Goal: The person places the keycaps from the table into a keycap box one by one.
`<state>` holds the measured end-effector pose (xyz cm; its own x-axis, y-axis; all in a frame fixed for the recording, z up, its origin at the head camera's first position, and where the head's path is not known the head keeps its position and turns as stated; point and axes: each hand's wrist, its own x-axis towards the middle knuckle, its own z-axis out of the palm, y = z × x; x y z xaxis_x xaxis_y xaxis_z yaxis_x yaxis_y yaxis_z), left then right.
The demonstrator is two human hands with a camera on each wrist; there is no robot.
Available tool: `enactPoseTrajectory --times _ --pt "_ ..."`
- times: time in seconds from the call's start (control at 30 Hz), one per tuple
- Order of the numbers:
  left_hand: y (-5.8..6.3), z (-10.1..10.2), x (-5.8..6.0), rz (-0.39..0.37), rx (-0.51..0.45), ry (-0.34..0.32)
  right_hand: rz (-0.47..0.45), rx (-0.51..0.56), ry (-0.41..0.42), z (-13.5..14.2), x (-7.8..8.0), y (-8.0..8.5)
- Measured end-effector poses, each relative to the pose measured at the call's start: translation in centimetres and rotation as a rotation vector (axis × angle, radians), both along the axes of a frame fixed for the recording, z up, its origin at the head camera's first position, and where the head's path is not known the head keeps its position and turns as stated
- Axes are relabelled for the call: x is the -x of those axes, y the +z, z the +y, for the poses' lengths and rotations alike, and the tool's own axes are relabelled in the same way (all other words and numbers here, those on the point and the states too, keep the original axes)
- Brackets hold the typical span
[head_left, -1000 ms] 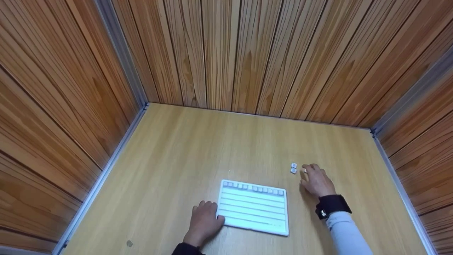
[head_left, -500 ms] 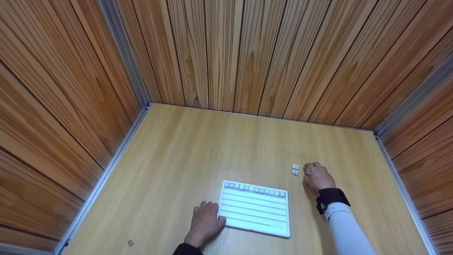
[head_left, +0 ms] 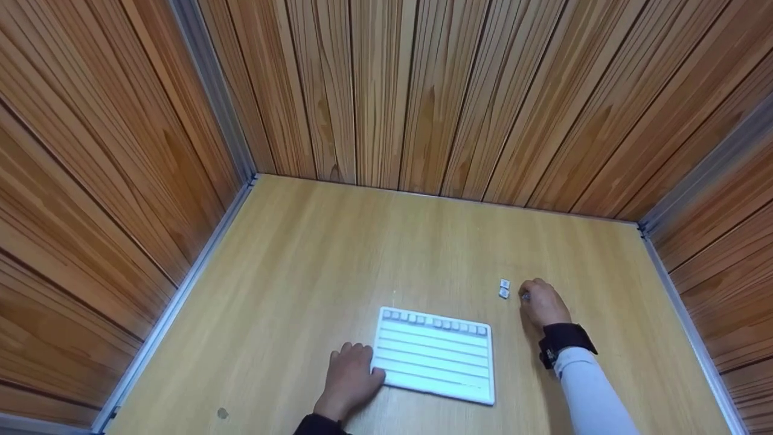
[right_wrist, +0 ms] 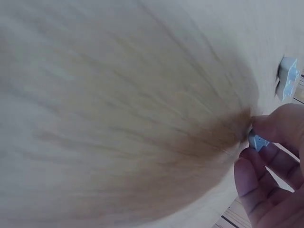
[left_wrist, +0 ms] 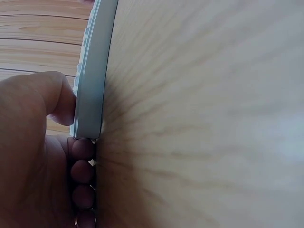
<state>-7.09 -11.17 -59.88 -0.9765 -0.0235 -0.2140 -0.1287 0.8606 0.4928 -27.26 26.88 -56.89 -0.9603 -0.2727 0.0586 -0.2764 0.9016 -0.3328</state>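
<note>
A white ridged tray (head_left: 432, 362) lies flat on the wooden table, a row of small pale square tiles (head_left: 438, 323) along its far edge. My left hand (head_left: 350, 376) grips its near left corner. In the left wrist view the thumb (left_wrist: 61, 102) is bent over the tray's edge (left_wrist: 91, 95), the fingers bunched beside it. Right of the tray, my right hand (head_left: 543, 304) pinches one small white tile (right_wrist: 257, 141) with a bluish marked face, low over the table. Just left of that hand, two similar loose tiles (head_left: 503, 289) lie one behind the other.
Wood-plank walls (head_left: 386, 96) close off the table (head_left: 338, 254) at the back and both sides, with metal strips at the corners and side edges. A small dark round spot (head_left: 223, 414) marks the tabletop at the front left.
The right hand's fingers have closed in around the small tile, now mostly covered in the head view. The left hand keeps its hold on the tray. The head view has shifted slightly.
</note>
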Motion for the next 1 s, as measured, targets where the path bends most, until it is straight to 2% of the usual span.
enactPoseTrajectory --times 0.3,0.57,0.7,0.8,0.9,1.0 --pt "0.0 -0.1 0.1 -0.015 0.008 -0.007 -0.056 0.068 -0.079 -0.3 -1.3 -0.2" --pt "-0.1 -0.1 -0.1 -0.025 0.005 -0.006 -0.107 0.231 -0.114 -1.0 -3.2 -0.1" --pt "-0.1 -0.1 -0.2 0.001 0.012 -0.005 -0.073 0.321 -0.131 -1.6 -4.3 -0.3" --pt "-0.1 -0.1 -0.2 0.013 0.018 -0.001 -0.080 0.384 -0.149 -2.3 -5.1 -0.5" --pt "-0.1 0.0 -0.2 0.016 0.022 0.000 -0.123 0.428 -0.162 -3.0 -5.9 -0.4" --pt "-0.1 0.0 -0.2 0.018 0.019 -0.003 -0.130 0.454 -0.144 -3.7 -6.5 -0.2"
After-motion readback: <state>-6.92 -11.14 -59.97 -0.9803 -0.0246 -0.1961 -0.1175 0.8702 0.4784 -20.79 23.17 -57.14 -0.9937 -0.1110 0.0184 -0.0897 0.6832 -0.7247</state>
